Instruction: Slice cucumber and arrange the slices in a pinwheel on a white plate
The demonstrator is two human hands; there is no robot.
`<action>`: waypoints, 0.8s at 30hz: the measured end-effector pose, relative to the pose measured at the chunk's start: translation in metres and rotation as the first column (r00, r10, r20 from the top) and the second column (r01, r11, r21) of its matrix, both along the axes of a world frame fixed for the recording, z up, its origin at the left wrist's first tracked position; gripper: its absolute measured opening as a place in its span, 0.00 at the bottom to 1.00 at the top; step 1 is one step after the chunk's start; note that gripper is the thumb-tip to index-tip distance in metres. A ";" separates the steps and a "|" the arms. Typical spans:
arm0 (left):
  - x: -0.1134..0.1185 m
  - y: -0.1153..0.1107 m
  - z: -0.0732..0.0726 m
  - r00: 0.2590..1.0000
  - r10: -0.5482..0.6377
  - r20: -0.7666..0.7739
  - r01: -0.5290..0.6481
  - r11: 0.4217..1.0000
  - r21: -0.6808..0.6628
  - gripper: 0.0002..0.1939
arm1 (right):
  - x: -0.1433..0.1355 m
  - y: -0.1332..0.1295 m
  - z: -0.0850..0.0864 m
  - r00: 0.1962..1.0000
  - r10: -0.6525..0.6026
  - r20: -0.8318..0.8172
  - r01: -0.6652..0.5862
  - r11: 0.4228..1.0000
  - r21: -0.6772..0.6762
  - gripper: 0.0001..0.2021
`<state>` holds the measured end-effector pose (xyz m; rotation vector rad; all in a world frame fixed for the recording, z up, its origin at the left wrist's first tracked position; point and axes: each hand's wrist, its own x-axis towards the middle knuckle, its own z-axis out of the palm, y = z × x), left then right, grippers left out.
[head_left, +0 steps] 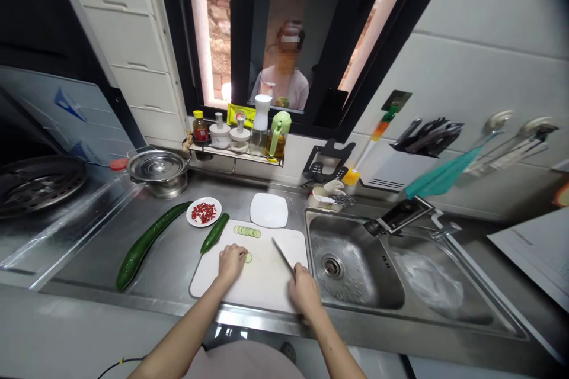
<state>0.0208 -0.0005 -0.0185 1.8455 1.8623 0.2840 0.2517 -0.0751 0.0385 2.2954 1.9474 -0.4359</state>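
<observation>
My left hand [232, 263] is over the left part of a white cutting board [267, 287], its fingers closed at a cucumber slice [248, 258]; part of what they grip is hidden. My right hand [304, 291] is wrapped round the handle of a kitchen knife [283, 257], whose blade points away and to the left above the board. An overlapping row of cucumber slices [247, 231] lies near the board's far edge. At the board's upper left rests a cut cucumber [216, 233], apart from both hands.
Left of the board are a long green gourd-like vegetable [149, 247] and a white plate [191, 213] of chopped red pieces. An empty white square dish [269, 211] stands behind. The sink [351, 284] borders the right. A seasoning rack [240, 155] hangs below the window.
</observation>
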 end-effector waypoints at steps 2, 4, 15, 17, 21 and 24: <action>-0.002 0.001 -0.001 1.000 0.007 0.010 -0.007 1.000 -0.008 0.12 | 0.000 -0.003 0.005 1.000 -0.005 -0.009 0.005 1.000 -0.018 0.11; -0.004 0.002 -0.003 0.999 0.018 0.027 -0.018 1.000 -0.009 0.12 | -0.001 -0.006 0.011 1.000 0.020 -0.022 -0.021 0.999 -0.027 0.12; -0.015 0.012 -0.012 0.978 0.112 0.174 -0.102 0.993 -0.066 0.10 | -0.030 -0.005 0.024 0.950 0.310 0.035 -0.303 0.943 -0.136 0.13; -0.016 0.012 -0.013 0.977 0.110 0.181 -0.101 0.993 -0.062 0.10 | -0.033 -0.005 0.024 0.943 0.333 0.026 -0.326 0.934 -0.144 0.13; -0.016 0.013 -0.013 0.977 0.125 0.171 -0.115 0.991 -0.064 0.10 | -0.040 -0.004 0.022 0.939 0.344 0.007 -0.339 0.927 -0.161 0.12; -0.015 0.013 -0.010 0.976 0.144 0.165 -0.132 0.988 -0.081 0.10 | -0.043 -0.003 0.021 0.938 0.348 0.007 -0.341 0.924 -0.175 0.12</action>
